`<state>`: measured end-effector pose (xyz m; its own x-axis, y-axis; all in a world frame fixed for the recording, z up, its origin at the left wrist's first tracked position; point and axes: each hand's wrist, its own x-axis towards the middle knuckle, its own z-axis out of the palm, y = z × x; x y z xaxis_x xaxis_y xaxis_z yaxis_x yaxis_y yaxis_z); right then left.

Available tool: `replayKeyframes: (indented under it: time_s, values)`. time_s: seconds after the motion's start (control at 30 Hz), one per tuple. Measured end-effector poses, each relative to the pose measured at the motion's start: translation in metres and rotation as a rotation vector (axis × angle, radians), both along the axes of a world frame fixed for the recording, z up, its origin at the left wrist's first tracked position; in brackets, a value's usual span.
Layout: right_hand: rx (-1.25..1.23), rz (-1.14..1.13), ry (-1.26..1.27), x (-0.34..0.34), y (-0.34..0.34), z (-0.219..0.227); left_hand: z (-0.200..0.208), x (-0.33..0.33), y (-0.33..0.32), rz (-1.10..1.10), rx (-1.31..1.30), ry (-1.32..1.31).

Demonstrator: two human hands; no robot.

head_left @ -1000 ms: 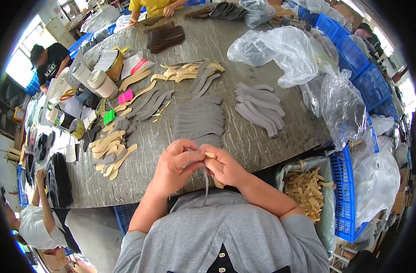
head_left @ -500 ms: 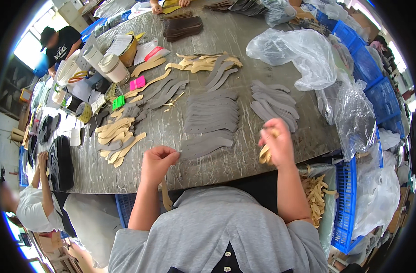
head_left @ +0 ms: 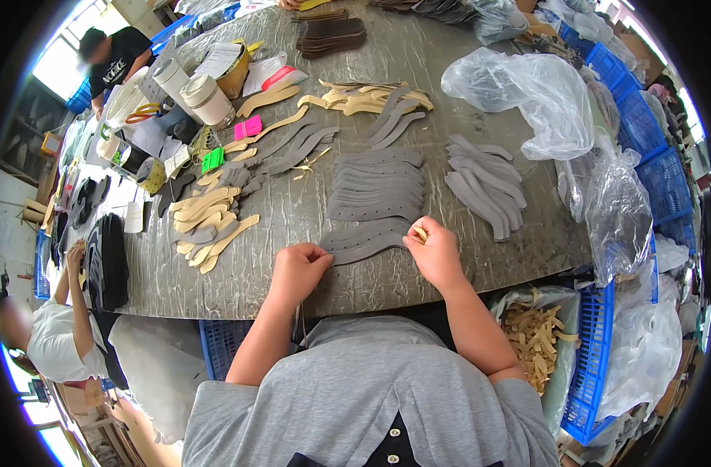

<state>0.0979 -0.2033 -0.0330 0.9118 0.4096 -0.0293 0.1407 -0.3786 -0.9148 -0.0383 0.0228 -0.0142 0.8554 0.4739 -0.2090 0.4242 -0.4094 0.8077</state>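
A grey curved strip point(head_left: 367, 240) with small holes lies on the table in front of me. At its left end, my left hand point(head_left: 298, 274) pinches the tip between thumb and finger. My right hand point(head_left: 435, 255) is closed at the other end, fingertips on the strip, with a crumpled tan piece point(head_left: 420, 234) showing between the fingers. Just beyond lies a fanned stack of similar grey strips point(head_left: 377, 185). Another grey pile point(head_left: 486, 187) sits to the right. Tan curved pieces point(head_left: 207, 218), mixed with grey ones, are heaped at the left.
Tan scraps fill a lined bin point(head_left: 533, 342) below the table's right edge, beside a blue crate point(head_left: 591, 362). Clear plastic bags point(head_left: 526, 93) cover the far right. Cups point(head_left: 207, 101) and tools crowd the far left. Co-workers sit at the left.
My right hand has come left from beside the right-hand pile to the grey strip's right end. The tan strip dangling below my left hand has mostly gone from sight. The view has shifted slightly.
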Motion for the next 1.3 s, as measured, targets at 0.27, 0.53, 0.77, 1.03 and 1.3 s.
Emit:
replayKeyframes:
  time_s: [0.27,0.53,0.77,1.03,1.3]
  values:
    - [-0.066,-0.020,-0.088,-0.003,0.003,0.004,0.001,0.004,-0.001,0.009,0.026,0.010]
    - [-0.224,0.037,-0.379,-0.006,0.002,-0.007,-0.001,0.006,-0.001,-0.036,0.136,0.001]
    - [-0.324,0.363,-0.714,-0.037,0.014,0.001,0.002,0.010,-0.004,-0.089,0.225,0.011]
    - [-0.435,0.320,-0.595,-0.038,0.015,0.003,-0.007,0.002,0.000,-0.093,0.284,-0.236]
    - [-0.080,0.104,-0.368,-0.016,-0.007,0.025,0.032,0.003,-0.012,-0.029,-0.140,-0.213]
